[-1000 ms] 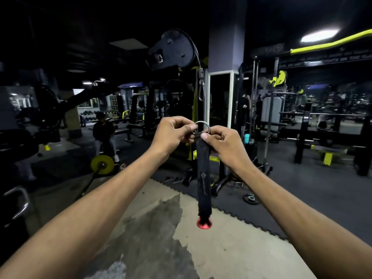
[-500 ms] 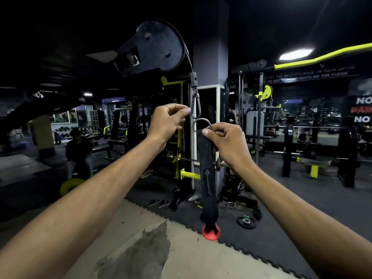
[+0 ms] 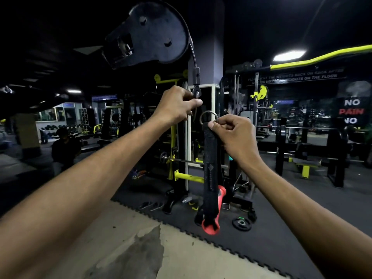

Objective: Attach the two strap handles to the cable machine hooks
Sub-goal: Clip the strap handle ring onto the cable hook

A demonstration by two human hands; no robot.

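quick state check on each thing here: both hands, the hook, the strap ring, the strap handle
left hand: closed around the metal cable hook
metal cable hook: hanging from the cable, nothing clipped on
right hand: pinching the black strap's top
steel ring: upright, beside the hook, not hooked
black strap handle with red grip: hanging straight down, unattached

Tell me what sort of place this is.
A commercial gym, most likely. A black cable-machine pulley hangs overhead, a round black weight plate lies on the rubber floor, and a white-and-red "NO PAIN" wall sign hangs at the right.
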